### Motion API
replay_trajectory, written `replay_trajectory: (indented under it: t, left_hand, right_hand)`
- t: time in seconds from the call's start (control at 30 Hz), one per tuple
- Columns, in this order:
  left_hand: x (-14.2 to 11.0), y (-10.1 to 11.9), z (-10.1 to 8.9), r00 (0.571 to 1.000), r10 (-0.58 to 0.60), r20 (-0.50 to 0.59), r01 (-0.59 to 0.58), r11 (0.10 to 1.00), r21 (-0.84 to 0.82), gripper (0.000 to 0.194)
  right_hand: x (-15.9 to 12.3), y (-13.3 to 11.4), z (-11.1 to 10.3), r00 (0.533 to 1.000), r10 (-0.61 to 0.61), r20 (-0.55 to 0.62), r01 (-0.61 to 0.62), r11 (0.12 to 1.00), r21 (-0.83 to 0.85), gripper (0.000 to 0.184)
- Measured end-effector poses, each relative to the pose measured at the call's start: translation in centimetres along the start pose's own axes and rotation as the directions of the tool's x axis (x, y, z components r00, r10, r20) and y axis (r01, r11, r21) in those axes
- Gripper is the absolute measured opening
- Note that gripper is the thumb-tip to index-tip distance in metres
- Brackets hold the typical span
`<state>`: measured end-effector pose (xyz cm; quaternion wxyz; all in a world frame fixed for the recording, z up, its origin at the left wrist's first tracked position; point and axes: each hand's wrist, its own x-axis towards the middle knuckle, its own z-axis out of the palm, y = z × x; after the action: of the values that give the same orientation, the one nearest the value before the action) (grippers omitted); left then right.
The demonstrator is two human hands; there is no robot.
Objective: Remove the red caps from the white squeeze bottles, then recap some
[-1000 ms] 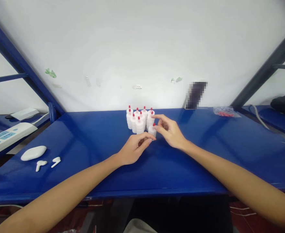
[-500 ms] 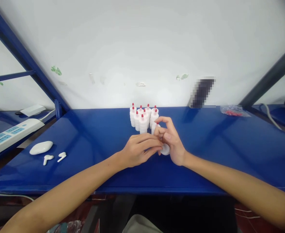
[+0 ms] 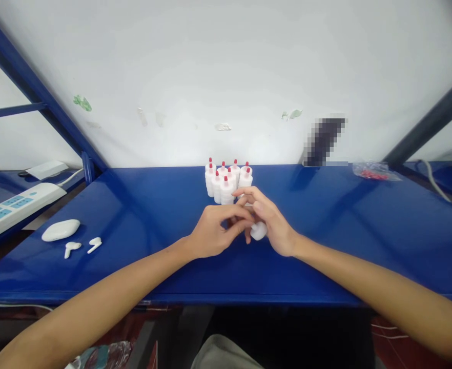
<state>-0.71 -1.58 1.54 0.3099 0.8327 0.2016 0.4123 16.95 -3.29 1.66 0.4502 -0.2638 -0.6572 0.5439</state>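
From the head view, I see the left hand (image 3: 220, 229) pinching, thumb to forefinger, at the neck of a small white bottle (image 3: 259, 231), tilted between both hands, seemingly to bring its neck to those fingertips. The right hand (image 3: 274, 224) curls beside it; whether it grips, I can't tell. Rounded, matte-looking red-tipped bottles (image 3: 227, 192) stand bunched behind, probably to save room, on the glossy blue bench (image 3: 164, 205).

Lighting: bright, diffuse on white wall (image 3: 195, 66); source out of frame. Blue bench (image 3: 149, 205): glossy, soft-edged shadow bands left and right; area beneath, dark. White bottles (image 3: 226, 193): pale, surface detail soft. Wide-angle stretch toward edges; top right corner darkened. One pixelated patch (image 3: 324, 142), right of centre.
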Motion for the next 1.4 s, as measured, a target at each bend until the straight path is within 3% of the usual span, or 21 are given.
replay_trajectory:
  t: [0.1,0.27,0.4,0.57,0.73,0.9,1.07,1.17,1.27,1.4]
  left_hand:
    - [0.4,-0.1,-0.1,0.968,-0.172,-0.182,0.131,0.967,-0.218,0.015]
    - [0.6,-0.5,-0.2,0.923,-0.206,-0.324,0.09,0.937,-0.338,0.026]
    - [0.2,-0.7,-0.1,0.928,-0.211,-0.306,0.085,0.922,-0.377,0.027]
    - [-0.1,-0.6,0.1,0.955,-0.221,-0.199,0.119,0.896,-0.428,0.031]
    - [-0.2,-0.5,0.2,0.956,-0.278,-0.097,0.211,0.876,-0.433,0.035]
    - [0.0,-0.6,0.4,0.937,-0.314,-0.153,0.222,0.873,-0.435,0.035]
    - [-0.1,-0.9,0.7,0.932,-0.324,-0.164,0.247,0.896,-0.369,0.031]
    - [-0.3,-1.1,0.5,0.952,-0.283,-0.116,0.252,0.941,-0.226,0.023]
    - [-0.3,-1.1,0.1,0.98,-0.185,0.067,0.182,0.982,0.055,0.021]
    - [-0.3,-1.1,0.0,0.919,-0.061,0.39,-0.066,0.951,0.303,0.022]
  right_hand:
    - [0.3,-0.6,-0.8,0.997,-0.073,0.021,0.075,0.991,-0.106,0.044]
    - [0.4,-2.3,-1.6,0.967,-0.09,0.238,0.175,0.914,-0.366,0.041]
    - [0.3,-2.1,-1.3,0.971,-0.084,0.223,0.169,0.901,-0.399,0.04]
    - [0.5,-0.9,-1.2,0.978,-0.111,0.177,0.183,0.865,-0.468,0.038]
    - [0.5,0.0,-1.3,0.949,-0.265,0.171,0.308,0.665,-0.681,0.045]
    - [0.6,-0.5,-1.9,0.879,-0.456,0.139,0.372,0.474,-0.798,0.041]
    - [1.4,-0.6,-4.1,0.847,-0.532,0.009,0.286,0.442,-0.85,0.04]
    - [1.7,0.0,-5.2,0.825,-0.549,-0.134,0.173,0.471,-0.865,0.039]
    - [1.9,0.4,-5.5,0.794,-0.576,-0.194,0.127,0.47,-0.874,0.036]
    - [2.0,0.4,-5.3,0.789,-0.587,-0.182,0.133,0.452,-0.882,0.036]
